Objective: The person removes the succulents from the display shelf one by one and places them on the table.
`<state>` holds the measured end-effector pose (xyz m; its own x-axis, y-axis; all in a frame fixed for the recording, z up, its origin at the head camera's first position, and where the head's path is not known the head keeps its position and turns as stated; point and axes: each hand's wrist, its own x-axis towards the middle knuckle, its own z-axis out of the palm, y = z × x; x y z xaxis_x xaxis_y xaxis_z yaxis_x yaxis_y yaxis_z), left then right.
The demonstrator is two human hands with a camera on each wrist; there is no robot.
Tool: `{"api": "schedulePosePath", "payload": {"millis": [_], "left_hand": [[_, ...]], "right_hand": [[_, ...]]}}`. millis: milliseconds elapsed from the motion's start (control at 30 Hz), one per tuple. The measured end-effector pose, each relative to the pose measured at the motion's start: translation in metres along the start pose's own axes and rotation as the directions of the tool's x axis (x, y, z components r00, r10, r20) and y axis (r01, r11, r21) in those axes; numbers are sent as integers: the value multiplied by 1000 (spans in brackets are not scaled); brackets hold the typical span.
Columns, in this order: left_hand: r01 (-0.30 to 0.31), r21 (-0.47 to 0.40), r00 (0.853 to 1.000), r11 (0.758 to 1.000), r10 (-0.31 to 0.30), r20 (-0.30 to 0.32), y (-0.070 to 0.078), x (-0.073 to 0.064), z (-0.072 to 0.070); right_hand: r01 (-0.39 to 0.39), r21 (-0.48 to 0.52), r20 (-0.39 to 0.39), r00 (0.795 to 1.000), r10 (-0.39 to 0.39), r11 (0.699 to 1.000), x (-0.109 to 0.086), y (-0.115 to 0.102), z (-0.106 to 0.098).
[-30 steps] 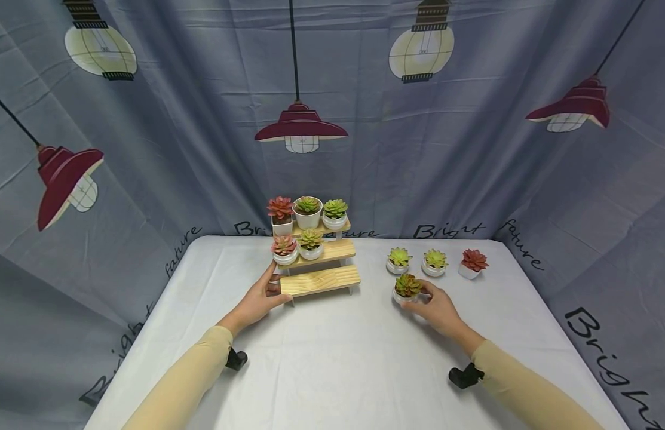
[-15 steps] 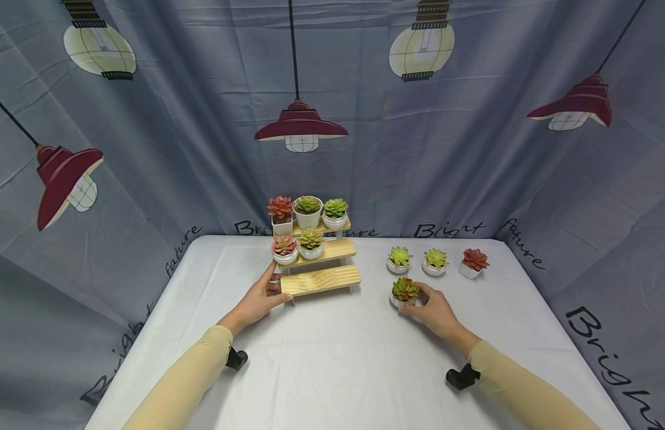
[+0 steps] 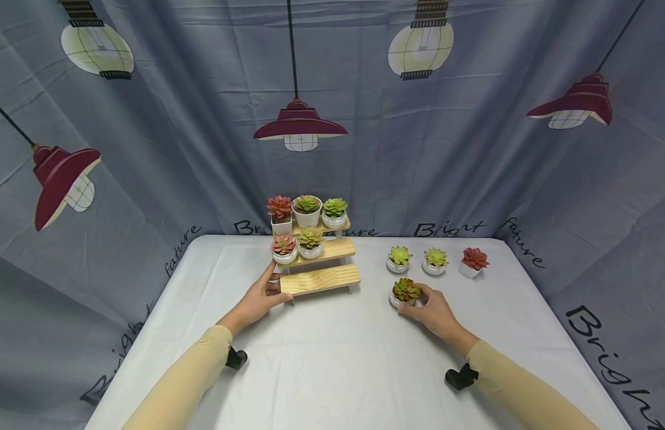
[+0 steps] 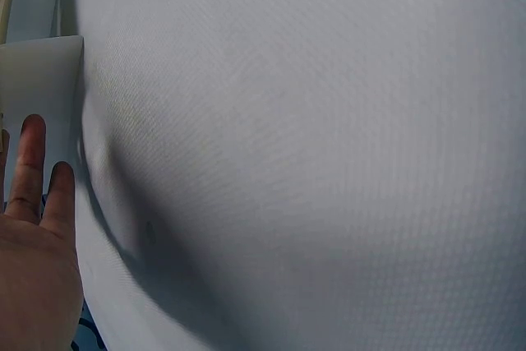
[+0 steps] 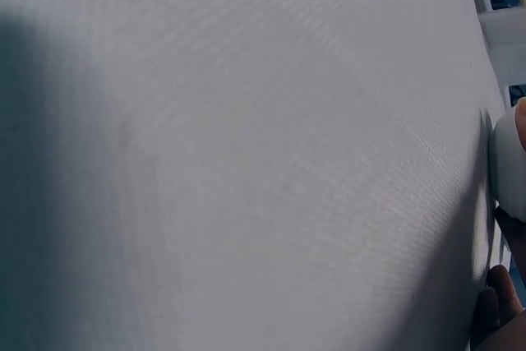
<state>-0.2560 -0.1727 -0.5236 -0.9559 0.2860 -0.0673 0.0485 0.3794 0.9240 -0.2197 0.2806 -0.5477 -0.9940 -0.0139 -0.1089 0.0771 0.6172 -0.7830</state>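
Note:
My right hand pinches the white round pot of a green-and-red potted succulent between thumb and fingers, low over the table. In the right wrist view, part of the white pot shows at the right edge. My left hand rests against the left end of a three-tier wooden stand, thumb by the lowest shelf's front edge. Its ring and little fingers look straight in the left wrist view, beside a pale side panel. A pink succulent and a green succulent sit on the middle shelf.
The top shelf bears a red succulent, a larger-potted green one and another green one. Behind my right hand stand two light-green succulents and a red succulent on the white tablecloth. A printed curtain hangs behind.
My right hand moved slightly left and toward me with the succulent during the first half second, then stayed nearly still. My left hand has kept its place at the stand.

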Motion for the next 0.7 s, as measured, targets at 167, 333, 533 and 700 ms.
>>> {"api": "schedulePosePath", "payload": {"millis": [167, 333, 533, 700], "left_hand": [[1, -20, 1000, 1000, -1, 5, 1, -1, -1], [-9, -5, 1000, 1000, 9, 13, -2, 0, -2], [2, 2, 1000, 1000, -2, 12, 0, -1, -2], [3, 12, 1000, 1000, -3, 11, -2, 1, -2]], "right_hand": [[24, 12, 1, 1000, -24, 1000, 1, 2, 1], [25, 12, -1, 1000, -25, 1000, 1, 1, 1], [18, 5, 5, 1000, -18, 1000, 0, 0, 1], [14, -4, 12, 1000, -14, 1000, 0, 0, 0]]}}
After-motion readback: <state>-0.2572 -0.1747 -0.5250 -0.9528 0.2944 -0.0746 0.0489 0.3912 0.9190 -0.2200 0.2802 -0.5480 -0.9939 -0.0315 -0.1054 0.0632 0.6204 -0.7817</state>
